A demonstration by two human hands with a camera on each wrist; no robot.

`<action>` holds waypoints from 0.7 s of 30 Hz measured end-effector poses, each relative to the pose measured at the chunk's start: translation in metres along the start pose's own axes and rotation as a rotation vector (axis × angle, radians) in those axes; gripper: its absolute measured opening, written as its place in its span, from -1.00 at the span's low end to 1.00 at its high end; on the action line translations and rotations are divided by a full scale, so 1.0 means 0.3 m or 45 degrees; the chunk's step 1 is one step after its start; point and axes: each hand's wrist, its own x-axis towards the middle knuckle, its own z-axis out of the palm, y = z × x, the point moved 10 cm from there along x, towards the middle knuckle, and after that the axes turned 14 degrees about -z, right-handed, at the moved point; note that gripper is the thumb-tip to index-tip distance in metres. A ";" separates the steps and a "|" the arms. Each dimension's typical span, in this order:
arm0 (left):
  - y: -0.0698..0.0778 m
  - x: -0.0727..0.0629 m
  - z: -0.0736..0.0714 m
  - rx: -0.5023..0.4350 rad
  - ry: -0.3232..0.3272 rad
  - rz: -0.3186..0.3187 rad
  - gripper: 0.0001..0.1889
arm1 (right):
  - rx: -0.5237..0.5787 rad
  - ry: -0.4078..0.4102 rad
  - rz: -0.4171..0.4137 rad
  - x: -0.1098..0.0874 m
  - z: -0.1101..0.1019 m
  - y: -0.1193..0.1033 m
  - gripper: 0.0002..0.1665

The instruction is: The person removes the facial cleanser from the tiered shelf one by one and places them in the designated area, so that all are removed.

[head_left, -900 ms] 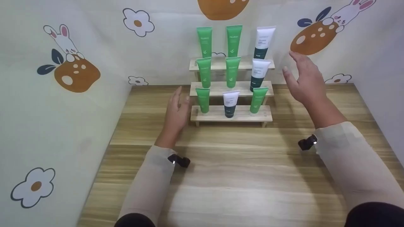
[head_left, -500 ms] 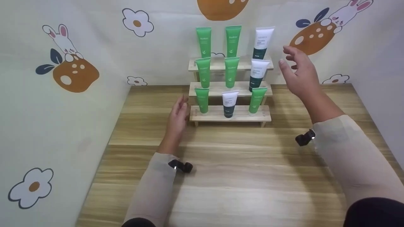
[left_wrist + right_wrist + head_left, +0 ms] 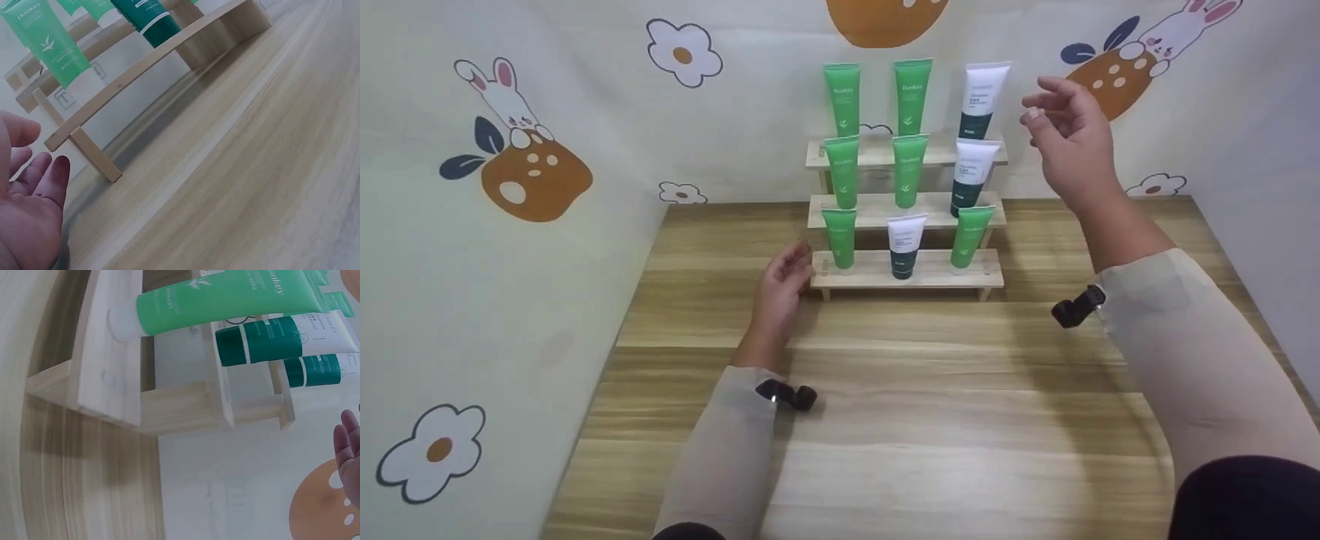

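Note:
A three-step wooden rack [image 3: 870, 281] bears tubes in three rows. On the top step stand a green tube [image 3: 842, 97], a second green tube [image 3: 913, 97] and a white-and-dark-green tube [image 3: 985, 97]. The middle step repeats that order. Below, a white-and-dark-green tube [image 3: 904, 244] stands between a green tube [image 3: 841, 238] and another green tube [image 3: 971, 238]. My left hand [image 3: 780, 289], fingers loosely bent and holding nothing, is beside the bottom step's left end. My right hand [image 3: 1076, 146] hovers right of the top rows, fingers slightly bent, holding nothing, apart from the tubes.
The rack stands on a wood-grain table [image 3: 900, 390] near its back edge. Behind it hangs a pale cloth [image 3: 765, 112] printed with rabbits, oranges and flowers. A pale wall [image 3: 1260, 165] borders the right side. Each sleeve carries a small black camera [image 3: 1078, 306].
My right hand has risen and shifted slightly left, its fingers bending more. My left hand has come lower, its fingers curling a little. The tubes and rack stay in place.

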 end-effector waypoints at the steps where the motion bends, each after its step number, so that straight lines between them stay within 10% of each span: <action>1: -0.003 0.001 0.001 0.012 0.007 -0.009 -0.48 | 0.033 0.009 0.004 0.008 -0.001 -0.001 -0.43; 12: -0.034 0.018 0.007 -0.073 -0.045 -0.073 -0.56 | 0.331 0.036 0.037 0.083 0.036 -0.007 -0.39; 21: -0.043 0.023 0.007 -0.140 -0.090 -0.087 -0.55 | 0.210 -0.056 0.120 0.111 0.089 0.004 -0.31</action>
